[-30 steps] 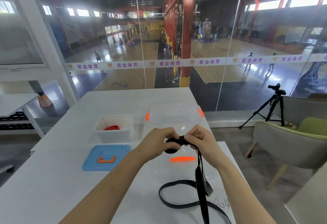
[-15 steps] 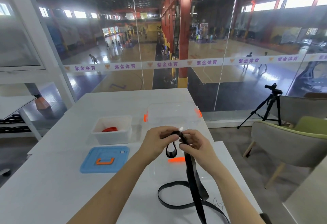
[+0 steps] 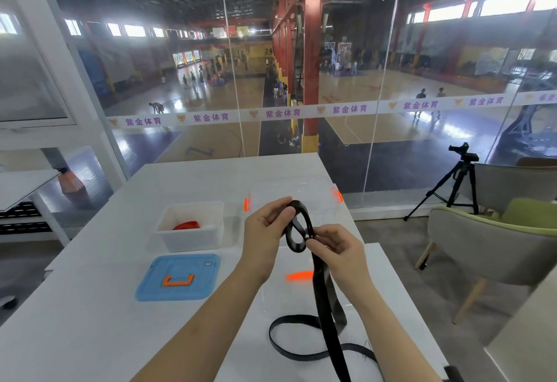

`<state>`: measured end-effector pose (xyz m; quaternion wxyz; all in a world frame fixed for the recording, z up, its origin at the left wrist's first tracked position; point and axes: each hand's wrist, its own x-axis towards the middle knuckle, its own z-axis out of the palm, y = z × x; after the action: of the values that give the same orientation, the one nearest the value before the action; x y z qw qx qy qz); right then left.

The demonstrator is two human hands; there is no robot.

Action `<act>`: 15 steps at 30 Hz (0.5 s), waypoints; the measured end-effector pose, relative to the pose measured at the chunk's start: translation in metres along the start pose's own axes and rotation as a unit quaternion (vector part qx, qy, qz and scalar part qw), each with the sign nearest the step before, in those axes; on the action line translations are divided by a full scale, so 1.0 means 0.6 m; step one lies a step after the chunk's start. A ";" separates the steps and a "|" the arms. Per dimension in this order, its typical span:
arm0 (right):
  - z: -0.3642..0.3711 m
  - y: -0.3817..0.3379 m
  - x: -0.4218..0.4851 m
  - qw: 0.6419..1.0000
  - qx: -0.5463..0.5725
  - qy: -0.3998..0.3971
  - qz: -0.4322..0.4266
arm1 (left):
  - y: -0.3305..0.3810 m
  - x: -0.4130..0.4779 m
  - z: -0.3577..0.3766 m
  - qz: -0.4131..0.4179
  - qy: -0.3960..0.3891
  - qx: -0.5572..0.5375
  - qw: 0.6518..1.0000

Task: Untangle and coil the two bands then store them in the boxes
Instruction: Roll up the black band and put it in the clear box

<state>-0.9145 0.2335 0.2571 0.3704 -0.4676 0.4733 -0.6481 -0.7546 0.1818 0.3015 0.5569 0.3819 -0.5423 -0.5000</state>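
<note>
Both hands (image 3: 301,241) pinching black band (image 3: 321,291) loops above white table (image 3: 90,306)

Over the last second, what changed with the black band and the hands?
The tight roll of black band has opened into loose loops; the left hand lifted its end, and the right hand pinches lower. Both keep their hold. The small white box, red band and blue lid stayed.
</note>
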 end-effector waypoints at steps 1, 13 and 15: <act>0.000 -0.001 -0.002 1.000 0.006 -0.003 0.001 | -0.002 0.000 0.003 0.000 0.002 -0.005 1.000; -0.003 -0.002 -0.005 0.997 0.025 0.071 0.010 | -0.009 -0.002 0.007 -0.039 -0.015 -0.036 0.998; -0.015 -0.009 0.000 0.997 0.020 0.077 0.002 | -0.007 0.000 -0.014 -0.048 -0.088 0.023 0.995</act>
<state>-0.9233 0.2372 0.2613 0.3435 -0.4084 0.4884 -0.6904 -0.7470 0.1798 0.2964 0.4732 0.3747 -0.5815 -0.5454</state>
